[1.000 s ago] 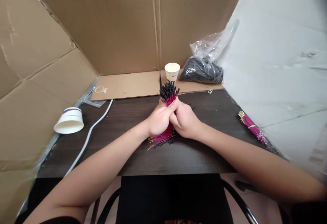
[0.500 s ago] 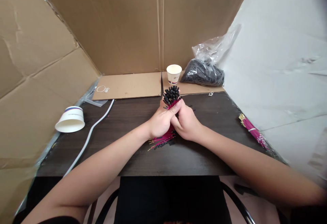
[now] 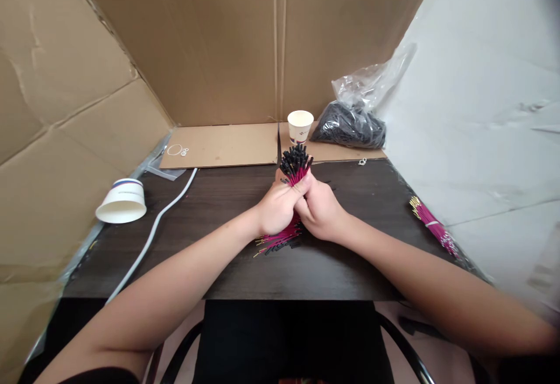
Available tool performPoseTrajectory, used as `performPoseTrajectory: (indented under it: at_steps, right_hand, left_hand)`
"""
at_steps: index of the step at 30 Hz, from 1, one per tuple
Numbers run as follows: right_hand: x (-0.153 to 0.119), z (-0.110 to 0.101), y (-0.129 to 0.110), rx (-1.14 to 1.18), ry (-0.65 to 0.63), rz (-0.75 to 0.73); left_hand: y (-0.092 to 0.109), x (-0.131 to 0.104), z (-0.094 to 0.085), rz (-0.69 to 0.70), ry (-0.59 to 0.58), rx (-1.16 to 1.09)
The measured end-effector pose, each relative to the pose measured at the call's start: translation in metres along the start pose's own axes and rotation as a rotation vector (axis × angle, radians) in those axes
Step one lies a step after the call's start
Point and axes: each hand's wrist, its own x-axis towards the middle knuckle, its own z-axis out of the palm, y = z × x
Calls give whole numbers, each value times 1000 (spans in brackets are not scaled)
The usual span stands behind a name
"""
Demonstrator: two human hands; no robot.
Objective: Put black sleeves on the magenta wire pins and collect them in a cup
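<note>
Both hands are wrapped round one bundle of magenta wires (image 3: 296, 177) over the middle of the table. Black sleeves cap the wires' upper ends, which fan out above my thumbs. My left hand (image 3: 276, 208) closes on the bundle from the left, and my right hand (image 3: 322, 209) presses in against it from the right. The wires' middle is hidden by my fingers. Below and behind my hands, more magenta wires (image 3: 280, 240) spread on the tabletop, some with bare yellowish tips and some beside loose black sleeves.
A paper cup (image 3: 300, 126) stands at the back beside a clear bag of black sleeves (image 3: 350, 124). Another cup (image 3: 122, 202) lies tipped at left, near a white cable (image 3: 153, 229). A tied wire bundle (image 3: 434, 226) lies at right. White rubber bands (image 3: 175, 150) rest on cardboard.
My hands stay clasped on the bundle, whose black-capped ends stand slightly higher and spread a little differently. The whole view has shifted slightly.
</note>
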Motion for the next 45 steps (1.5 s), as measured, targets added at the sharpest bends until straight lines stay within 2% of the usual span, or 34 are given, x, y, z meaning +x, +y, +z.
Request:
performPoseTrajectory:
  at_steps: [6, 15, 21, 25, 29, 32, 37, 41, 45]
  right_hand:
    - [-2, 3, -1, -48, 1, 63]
    - [1, 0, -5, -48, -59, 118]
    - [2, -1, -10, -34, -74, 164]
    - [2, 0, -8, -10, -101, 192]
    - [4, -5, -10, -1, -94, 172]
    - [7, -15, -13, -31, -137, 182]
    - [12, -30, -9, -60, 48, 99]
    - [12, -33, -3, -49, -25, -57]
    - [12, -32, 2, -71, -45, -128]
  left_hand:
    - [-7, -1, -1, -51, 41, -10]
    - [-14, 2, -6, -140, 1, -81]
    - [-12, 2, -8, -187, -25, -182]
    - [-17, 2, -9, -206, -20, -259]
    - [-25, 7, -12, -203, 42, -363]
    - [-26, 11, -13, -215, 126, -466]
    - [-18, 15, -15, -237, 271, -603]
    - [-14, 13, -18, -381, 244, -667]
    - [-13, 12, -21, -432, 178, -718]
